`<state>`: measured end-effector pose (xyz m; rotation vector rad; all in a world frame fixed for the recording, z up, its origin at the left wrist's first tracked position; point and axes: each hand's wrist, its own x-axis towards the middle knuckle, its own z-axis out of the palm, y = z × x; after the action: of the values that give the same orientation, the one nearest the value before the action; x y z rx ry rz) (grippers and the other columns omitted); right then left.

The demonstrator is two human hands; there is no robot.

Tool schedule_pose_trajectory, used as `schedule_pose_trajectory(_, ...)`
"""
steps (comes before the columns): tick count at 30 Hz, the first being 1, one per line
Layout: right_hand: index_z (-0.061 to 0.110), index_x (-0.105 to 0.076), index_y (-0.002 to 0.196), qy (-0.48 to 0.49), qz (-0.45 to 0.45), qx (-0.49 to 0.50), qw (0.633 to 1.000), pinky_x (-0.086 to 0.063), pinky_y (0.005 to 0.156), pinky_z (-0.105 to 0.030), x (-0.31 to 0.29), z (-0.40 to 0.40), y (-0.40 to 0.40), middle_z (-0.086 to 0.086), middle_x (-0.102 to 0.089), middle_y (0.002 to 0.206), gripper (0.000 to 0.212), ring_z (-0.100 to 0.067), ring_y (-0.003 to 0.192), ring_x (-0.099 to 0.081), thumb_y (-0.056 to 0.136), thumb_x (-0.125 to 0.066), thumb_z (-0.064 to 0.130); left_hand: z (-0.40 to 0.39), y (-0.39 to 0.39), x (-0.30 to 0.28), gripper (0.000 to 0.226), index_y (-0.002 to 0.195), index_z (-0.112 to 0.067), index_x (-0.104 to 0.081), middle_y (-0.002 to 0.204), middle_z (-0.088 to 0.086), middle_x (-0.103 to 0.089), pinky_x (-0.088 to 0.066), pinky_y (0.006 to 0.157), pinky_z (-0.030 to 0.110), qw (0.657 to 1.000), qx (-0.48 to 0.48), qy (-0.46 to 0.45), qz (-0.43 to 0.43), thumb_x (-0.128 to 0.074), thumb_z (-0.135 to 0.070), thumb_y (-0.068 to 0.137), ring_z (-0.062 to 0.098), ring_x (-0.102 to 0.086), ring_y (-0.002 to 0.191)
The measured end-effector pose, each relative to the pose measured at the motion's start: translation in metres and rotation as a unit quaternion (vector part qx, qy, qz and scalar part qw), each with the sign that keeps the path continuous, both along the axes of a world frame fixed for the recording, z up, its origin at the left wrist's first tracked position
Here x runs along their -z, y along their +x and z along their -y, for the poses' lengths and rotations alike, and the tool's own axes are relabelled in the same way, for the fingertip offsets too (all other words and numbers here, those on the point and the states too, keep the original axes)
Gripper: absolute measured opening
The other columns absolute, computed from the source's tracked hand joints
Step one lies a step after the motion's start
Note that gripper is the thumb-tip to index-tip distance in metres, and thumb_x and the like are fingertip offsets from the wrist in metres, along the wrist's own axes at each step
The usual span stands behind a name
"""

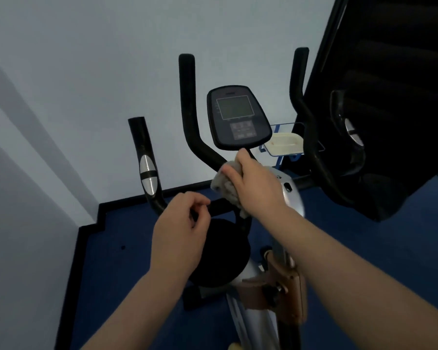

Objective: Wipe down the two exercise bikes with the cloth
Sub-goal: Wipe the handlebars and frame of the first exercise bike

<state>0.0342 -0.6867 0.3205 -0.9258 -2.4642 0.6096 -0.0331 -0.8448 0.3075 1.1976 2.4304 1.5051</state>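
The exercise bike (240,223) stood on the blue floor (137,261) in a corner of pale walls (74,72). Just below its console (238,117), the right hand (253,188) gripped the light cloth (225,185) with curled fingers and held it against the black handlebar stem. Lower and to the left of the console, the left hand (180,236) had its fingers curled around the horizontal handlebar. To the right of the console, a white tray (286,145) sat in a wire rack.
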Motion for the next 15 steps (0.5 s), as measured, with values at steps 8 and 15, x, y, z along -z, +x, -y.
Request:
schedule_pose_trajectory(8, 0.026, -0.032, 0.085, 0.009, -0.027, 0.028, 0.999, -0.036, 0.059, -0.036, 0.02, 0.012, 0.014, 0.004, -0.053, 0.08, 0.03, -0.023, 0.074, -0.054, 0.098, -0.038, 0.052, 0.001, -0.001, 0.0, 0.019, 0.089, -0.031, -0.065, 0.075, -0.016, -0.057, -0.041, 0.061, 0.01, 1.0, 0.013, 0.003, 0.008, -0.062, -0.012, 0.089, 0.005, -0.056, 0.071)
schedule_pose_trajectory(15, 0.028, -0.036, 0.082, -0.05, -0.109, 0.059, 0.991, -0.035, 0.058, -0.03, 0.036, 0.033, 0.028, 0.011, -0.054, 0.075, 0.028, -0.002, 0.067, -0.051, 0.095, -0.038, 0.053, 0.001, 0.0, 0.0, 0.02, 0.088, -0.031, -0.065, 0.076, -0.016, -0.057, -0.042, 0.062, 0.012, 1.0, 0.015, 0.01, 0.003, -0.062, -0.012, 0.087, 0.005, -0.055, 0.07)
